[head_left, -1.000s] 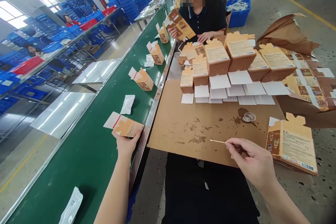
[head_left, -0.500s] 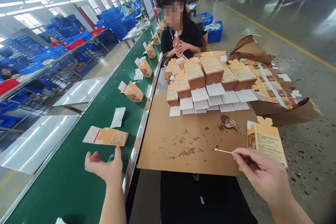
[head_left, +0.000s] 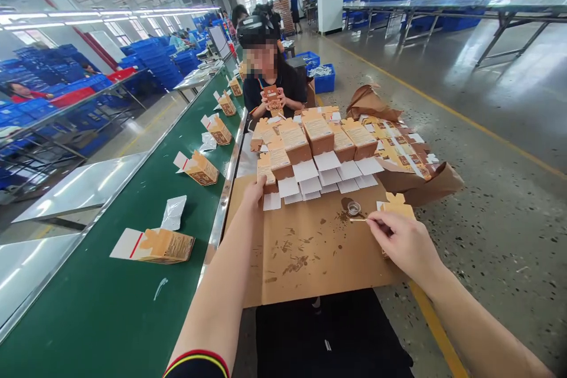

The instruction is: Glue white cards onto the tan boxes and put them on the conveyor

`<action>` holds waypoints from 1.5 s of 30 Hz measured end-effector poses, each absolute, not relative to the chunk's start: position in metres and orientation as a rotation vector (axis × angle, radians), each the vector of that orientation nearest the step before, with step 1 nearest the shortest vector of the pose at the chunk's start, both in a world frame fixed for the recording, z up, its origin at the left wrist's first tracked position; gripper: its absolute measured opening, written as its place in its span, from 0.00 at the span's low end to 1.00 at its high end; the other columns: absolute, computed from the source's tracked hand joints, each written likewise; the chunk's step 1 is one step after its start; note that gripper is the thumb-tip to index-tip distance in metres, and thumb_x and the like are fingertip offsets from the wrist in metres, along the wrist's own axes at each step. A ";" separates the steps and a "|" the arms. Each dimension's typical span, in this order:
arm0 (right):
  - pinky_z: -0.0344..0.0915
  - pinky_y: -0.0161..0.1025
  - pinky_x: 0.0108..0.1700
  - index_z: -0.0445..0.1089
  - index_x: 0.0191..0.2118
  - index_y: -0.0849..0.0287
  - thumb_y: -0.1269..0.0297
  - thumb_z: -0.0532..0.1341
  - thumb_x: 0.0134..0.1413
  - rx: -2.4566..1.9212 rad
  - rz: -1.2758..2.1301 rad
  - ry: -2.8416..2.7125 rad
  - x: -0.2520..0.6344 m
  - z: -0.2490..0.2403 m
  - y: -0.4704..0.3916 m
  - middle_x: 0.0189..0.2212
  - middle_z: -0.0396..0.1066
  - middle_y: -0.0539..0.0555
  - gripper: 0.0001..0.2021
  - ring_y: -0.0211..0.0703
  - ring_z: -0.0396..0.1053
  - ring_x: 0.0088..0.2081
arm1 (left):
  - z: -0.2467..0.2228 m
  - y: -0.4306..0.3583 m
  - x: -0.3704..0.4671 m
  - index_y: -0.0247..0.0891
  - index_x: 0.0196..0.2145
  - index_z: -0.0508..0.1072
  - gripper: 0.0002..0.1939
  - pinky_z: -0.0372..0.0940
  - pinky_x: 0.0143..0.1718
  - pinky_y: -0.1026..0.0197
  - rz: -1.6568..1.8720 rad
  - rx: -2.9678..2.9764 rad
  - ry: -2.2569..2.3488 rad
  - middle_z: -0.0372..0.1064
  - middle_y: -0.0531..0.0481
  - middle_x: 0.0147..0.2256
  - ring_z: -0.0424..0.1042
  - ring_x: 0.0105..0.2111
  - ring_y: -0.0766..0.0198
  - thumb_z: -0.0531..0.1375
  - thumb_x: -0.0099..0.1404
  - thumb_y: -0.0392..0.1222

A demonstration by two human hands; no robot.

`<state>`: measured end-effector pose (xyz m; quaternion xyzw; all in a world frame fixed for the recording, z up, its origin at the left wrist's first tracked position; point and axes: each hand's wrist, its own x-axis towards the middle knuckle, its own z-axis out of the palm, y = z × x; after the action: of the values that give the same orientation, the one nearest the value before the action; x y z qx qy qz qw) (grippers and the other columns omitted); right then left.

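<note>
My left hand (head_left: 254, 192) is at the near left corner of the carton pile, closed on a small orange-and-brown box (head_left: 267, 170). Its thumb lies against the box, while the other fingers are mostly hidden. In my right hand (head_left: 401, 242), a cotton swab (head_left: 358, 220) is pinched between thumb and fingers, its tip pointing left. Just beyond the swab sits a small clear round dish (head_left: 354, 208) on the stained cardboard sheet (head_left: 323, 271). Another box (head_left: 397, 205) stands partly hidden behind my right hand.
Open-flapped boxes (head_left: 166, 245) and a silver pouch (head_left: 173, 212) lie along the green conveyor belt (head_left: 110, 313) at left. A co-worker (head_left: 274, 88) sits beyond the pile, holding a box. Brown wrapping paper (head_left: 420, 189) with flat cartons (head_left: 394, 139) lies at right.
My left hand has gone from over the belt to the box at the pile's left end. My right hand has brought the swab closer to the dish. The view has turned right.
</note>
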<state>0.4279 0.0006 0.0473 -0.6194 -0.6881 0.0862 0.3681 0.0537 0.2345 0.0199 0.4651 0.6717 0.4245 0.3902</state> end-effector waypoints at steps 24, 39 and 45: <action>0.83 0.43 0.40 0.87 0.42 0.50 0.63 0.64 0.81 -1.376 0.532 -1.751 0.364 0.027 -0.014 0.34 0.90 0.54 0.14 0.48 0.85 0.32 | -0.016 0.030 0.057 0.45 0.58 0.77 0.49 0.84 0.68 0.32 1.144 0.947 1.386 0.89 0.36 0.56 0.91 0.61 0.34 0.93 0.46 0.60; 0.81 0.39 0.38 0.83 0.41 0.49 0.64 0.61 0.83 -1.382 0.546 -1.733 0.332 -0.009 -0.020 0.33 0.86 0.52 0.16 0.46 0.81 0.31 | -0.023 0.006 0.059 0.48 0.58 0.75 0.44 0.84 0.59 0.42 1.068 1.258 1.574 0.87 0.39 0.56 0.90 0.59 0.36 0.90 0.50 0.54; 0.83 0.42 0.34 0.84 0.40 0.48 0.57 0.62 0.85 -1.427 0.548 -1.622 0.346 0.003 -0.038 0.31 0.86 0.52 0.17 0.46 0.80 0.29 | -0.034 -0.003 0.064 0.51 0.59 0.72 0.43 0.82 0.52 0.45 1.034 1.350 1.734 0.84 0.42 0.54 0.88 0.57 0.35 0.87 0.52 0.54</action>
<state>0.3462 -0.0380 0.0026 -0.5748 -0.6532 0.2209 0.4406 0.0642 -0.0029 -0.0338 0.5209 0.6690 0.3991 0.3488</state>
